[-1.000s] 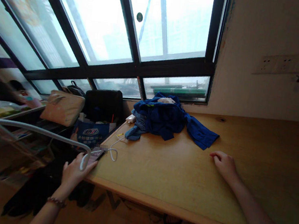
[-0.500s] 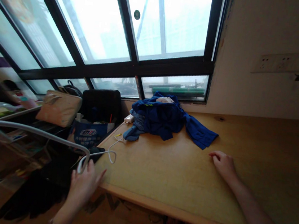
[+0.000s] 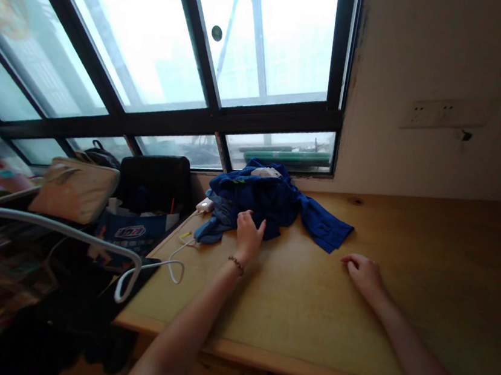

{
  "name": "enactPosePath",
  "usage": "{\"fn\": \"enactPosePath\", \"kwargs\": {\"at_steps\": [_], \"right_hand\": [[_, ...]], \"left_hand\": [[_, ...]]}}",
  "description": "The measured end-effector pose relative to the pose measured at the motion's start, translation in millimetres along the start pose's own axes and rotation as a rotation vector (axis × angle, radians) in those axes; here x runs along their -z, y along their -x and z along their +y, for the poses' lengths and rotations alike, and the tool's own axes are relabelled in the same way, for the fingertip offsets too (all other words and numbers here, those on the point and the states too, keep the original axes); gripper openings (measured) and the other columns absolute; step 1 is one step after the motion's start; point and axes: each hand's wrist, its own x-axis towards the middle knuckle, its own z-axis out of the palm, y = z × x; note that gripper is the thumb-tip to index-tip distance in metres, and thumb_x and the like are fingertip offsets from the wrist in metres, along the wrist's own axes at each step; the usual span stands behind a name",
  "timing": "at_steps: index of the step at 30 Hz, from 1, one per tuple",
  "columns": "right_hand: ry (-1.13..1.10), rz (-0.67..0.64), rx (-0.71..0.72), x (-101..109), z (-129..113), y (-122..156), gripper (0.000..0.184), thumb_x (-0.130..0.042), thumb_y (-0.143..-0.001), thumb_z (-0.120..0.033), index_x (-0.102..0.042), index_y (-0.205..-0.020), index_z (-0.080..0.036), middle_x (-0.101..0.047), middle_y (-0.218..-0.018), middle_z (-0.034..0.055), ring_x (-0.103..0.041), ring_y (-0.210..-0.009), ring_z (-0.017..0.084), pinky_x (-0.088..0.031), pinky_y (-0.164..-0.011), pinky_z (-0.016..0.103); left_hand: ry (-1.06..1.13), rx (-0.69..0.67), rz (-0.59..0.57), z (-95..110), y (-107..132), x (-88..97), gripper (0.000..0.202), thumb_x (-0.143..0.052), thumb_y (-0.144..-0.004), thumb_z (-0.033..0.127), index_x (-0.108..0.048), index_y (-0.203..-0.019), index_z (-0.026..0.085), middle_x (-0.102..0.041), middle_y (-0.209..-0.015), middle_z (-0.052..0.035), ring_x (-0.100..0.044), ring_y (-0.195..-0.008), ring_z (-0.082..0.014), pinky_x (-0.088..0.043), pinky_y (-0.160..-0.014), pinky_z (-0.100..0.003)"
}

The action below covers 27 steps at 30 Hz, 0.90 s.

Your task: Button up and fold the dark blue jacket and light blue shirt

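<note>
A crumpled blue garment lies at the back of the table, one sleeve stretched out to the right. Part of it is lighter blue, and a whitish patch shows on top. My left hand, thumb and fingers apart, is at the garment's front edge; whether it touches the cloth I cannot tell. Nothing shows in its grasp. My right hand rests on the table to the right, just short of the sleeve end, with its fingers loosely curled and nothing visible in them.
The wooden table has a thin white cable and a white adapter at its left edge. A thick white tube or cord curves in from the left. Beyond stand a black chair, a blue bag and a beige bag.
My left hand has left the end of the white tube at the table's left corner and moved up and right to the blue garment. My right hand stays in place on the table.
</note>
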Motion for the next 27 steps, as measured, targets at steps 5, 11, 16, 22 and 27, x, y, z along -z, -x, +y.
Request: {"fn": "enactPosePath", "kwargs": {"at_steps": [5,11,16,22,27], "right_hand": [[-0.030,0.000,-0.018,0.4,1.3,-1.5,0.029,-0.039,-0.067,-0.016,-0.067,-0.073,-0.017,-0.067,-0.080,0.0056,-0.060,-0.077,0.018,-0.043,-0.074,0.030],[-0.017,-0.032,0.020,0.5,-4.0,-1.5,0.028,-0.038,-0.068,-0.014,-0.066,-0.071,-0.016,-0.067,-0.079,0.0064,-0.060,-0.076,0.018,-0.043,-0.073,0.029],[-0.021,-0.035,0.022,1.7,-6.5,-0.3,0.029,-0.038,-0.068,-0.012,-0.066,-0.071,-0.016,-0.067,-0.079,0.0059,-0.060,-0.076,0.018,-0.043,-0.073,0.029],[-0.040,-0.035,-0.008,1.3,-3.4,-0.2,0.028,-0.039,-0.068,-0.014,-0.067,-0.072,-0.016,-0.067,-0.080,0.0064,-0.060,-0.077,0.018,-0.043,-0.074,0.029],[-0.058,-0.030,-0.008,1.7,-3.6,-0.3,0.028,-0.040,-0.067,-0.014,-0.067,-0.073,-0.017,-0.067,-0.079,0.0062,-0.060,-0.077,0.018,-0.043,-0.074,0.029]], "left_hand": [[-0.175,0.015,-0.180,-8.9,-4.9,-41.9,0.029,-0.050,-0.076,0.028,-0.049,-0.097,0.008,-0.049,-0.096,-0.0146,-0.048,-0.095,-0.0252,-0.040,-0.081,-0.037],[-0.165,-0.065,-0.285,-30.6,3.2,-48.8,0.030,-0.050,-0.076,0.025,-0.050,-0.102,0.011,-0.049,-0.099,-0.0126,-0.050,-0.091,-0.0221,-0.040,-0.080,-0.032],[-0.199,-0.092,-0.279,-30.4,3.0,-48.4,0.028,-0.050,-0.075,0.023,-0.051,-0.100,0.012,-0.050,-0.097,-0.0119,-0.049,-0.090,-0.0227,-0.040,-0.079,-0.032],[-0.175,-0.083,-0.295,-34.6,2.0,-50.7,0.021,-0.044,-0.076,0.014,-0.053,-0.095,0.013,-0.053,-0.090,-0.0108,-0.052,-0.084,-0.0202,-0.041,-0.074,-0.029],[-0.166,-0.122,-0.246,-29.0,1.4,-43.3,0.017,-0.041,-0.078,0.014,-0.055,-0.088,0.015,-0.053,-0.085,-0.0095,-0.052,-0.080,-0.0195,-0.041,-0.071,-0.029]]}}
